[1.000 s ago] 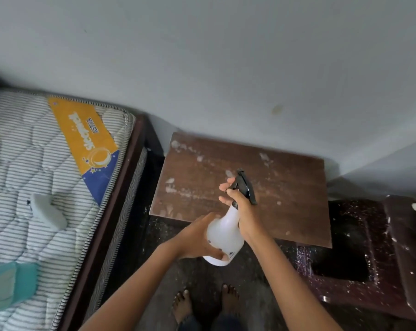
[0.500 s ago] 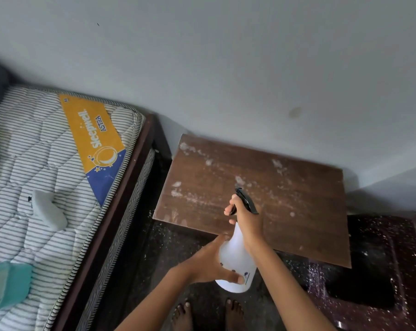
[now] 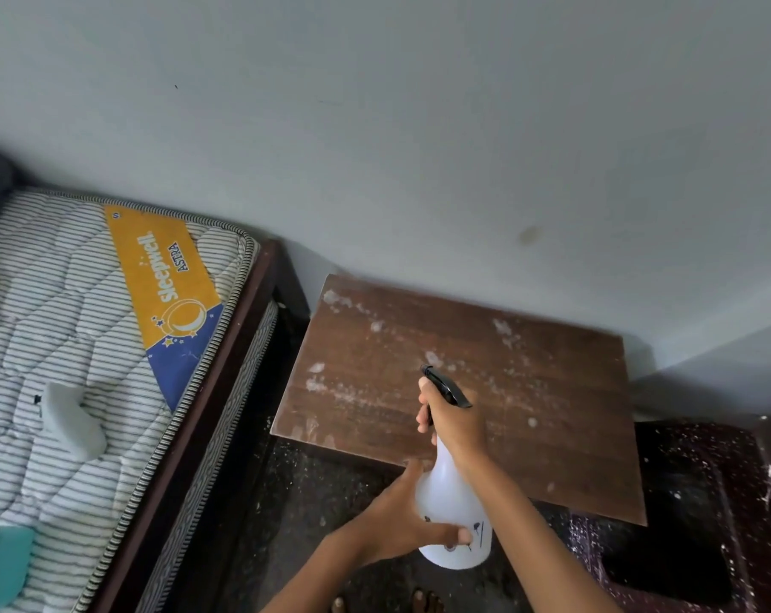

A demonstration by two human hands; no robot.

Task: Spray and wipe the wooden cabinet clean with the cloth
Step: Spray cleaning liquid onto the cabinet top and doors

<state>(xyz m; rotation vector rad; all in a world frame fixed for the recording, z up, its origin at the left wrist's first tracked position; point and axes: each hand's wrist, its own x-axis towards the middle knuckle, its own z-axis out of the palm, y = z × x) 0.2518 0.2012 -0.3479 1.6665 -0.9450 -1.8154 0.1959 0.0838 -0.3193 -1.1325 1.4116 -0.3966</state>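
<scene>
The right hand (image 3: 456,424) grips the neck of a white spray bottle (image 3: 452,519), fingers (image 3: 422,423) curled on the black trigger. The left hand (image 3: 401,524) cups the bottle's base, fingers wrapped around it. The nozzle points over the dusty wooden cabinet (image 3: 552,413). A pale cloth (image 3: 71,418) lies on the mattress (image 3: 65,311), well apart.

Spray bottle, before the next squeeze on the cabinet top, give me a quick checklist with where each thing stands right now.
1. Right hand around the neck of the spray bottle, fingers at the trigger: ok.
2. Left hand steadying the bottle's body: ok.
3. Black nozzle over the wooden cabinet top, aimed toward the wall: ok.
4. Dusty white patches left to wet: ok, plenty.
5. Cloth within reach: cannot tell; a pale item lies on the mattress.
6. Liquid in the bottle: cannot tell.
</scene>
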